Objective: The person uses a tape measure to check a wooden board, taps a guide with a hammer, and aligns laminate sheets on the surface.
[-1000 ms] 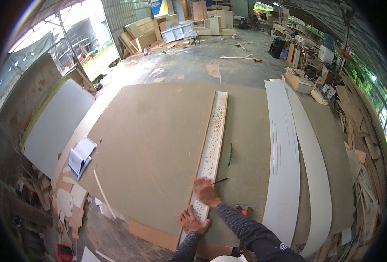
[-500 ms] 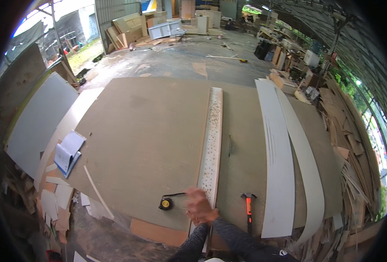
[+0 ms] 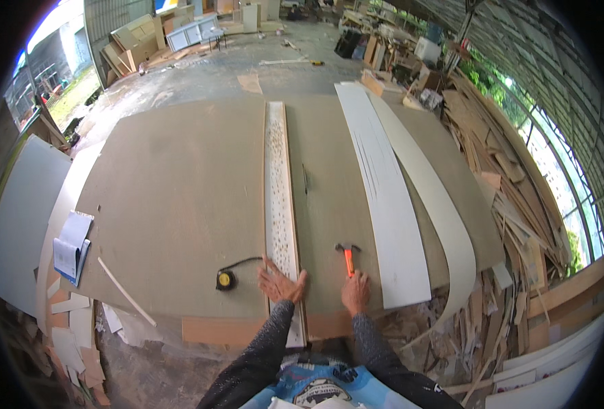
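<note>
A long narrow white strip dotted with small holes lies lengthwise down the middle of a big brown board. My left hand rests flat on the strip's near end, fingers spread. My right hand is closed around the orange handle of a hammer that lies on the board just right of the strip. A black and yellow tape measure sits left of my left hand, its tape curling toward the strip.
Two long white panels lie on the right of the board. A pencil-like stick rests beside the strip. A booklet and a thin white batten lie at the left edge. Scrap wood piles fill the right side.
The view has swung so the strip now runs straight ahead. My left hand has settled flat on the strip's near end, and my right hand has come down onto the hammer handle.
</note>
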The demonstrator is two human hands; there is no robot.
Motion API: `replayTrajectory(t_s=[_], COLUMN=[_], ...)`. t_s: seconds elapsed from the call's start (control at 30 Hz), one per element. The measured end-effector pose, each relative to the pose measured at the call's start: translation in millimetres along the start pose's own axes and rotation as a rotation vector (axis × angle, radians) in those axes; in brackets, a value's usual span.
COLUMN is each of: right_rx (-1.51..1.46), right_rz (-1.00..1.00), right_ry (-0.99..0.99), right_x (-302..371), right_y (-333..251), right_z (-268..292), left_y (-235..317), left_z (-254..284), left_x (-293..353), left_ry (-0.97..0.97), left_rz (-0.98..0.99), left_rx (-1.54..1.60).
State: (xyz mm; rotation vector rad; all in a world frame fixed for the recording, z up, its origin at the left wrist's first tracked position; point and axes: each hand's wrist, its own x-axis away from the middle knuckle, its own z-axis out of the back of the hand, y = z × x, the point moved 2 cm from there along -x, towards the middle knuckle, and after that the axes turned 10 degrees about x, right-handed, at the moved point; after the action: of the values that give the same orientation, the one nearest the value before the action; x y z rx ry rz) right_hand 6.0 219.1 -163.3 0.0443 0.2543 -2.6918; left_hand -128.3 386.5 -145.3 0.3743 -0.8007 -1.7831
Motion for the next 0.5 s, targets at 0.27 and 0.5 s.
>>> replayTrajectory(t_s=[0.27, 0.5], right_rx=[-0.657, -0.562], right_rz=[-0.276, 0.201], right_ry=[-0.331, -0.315], right_x=[11, 27], right_y=[7, -26], right_z=[16, 31], left_y=[-34, -34], left_z=[19, 12], left_x=[23, 22], left_ry=[-0.113, -0.051], left_rz=[-0.066, -0.126], left_rx=[-0.167, -0.240])
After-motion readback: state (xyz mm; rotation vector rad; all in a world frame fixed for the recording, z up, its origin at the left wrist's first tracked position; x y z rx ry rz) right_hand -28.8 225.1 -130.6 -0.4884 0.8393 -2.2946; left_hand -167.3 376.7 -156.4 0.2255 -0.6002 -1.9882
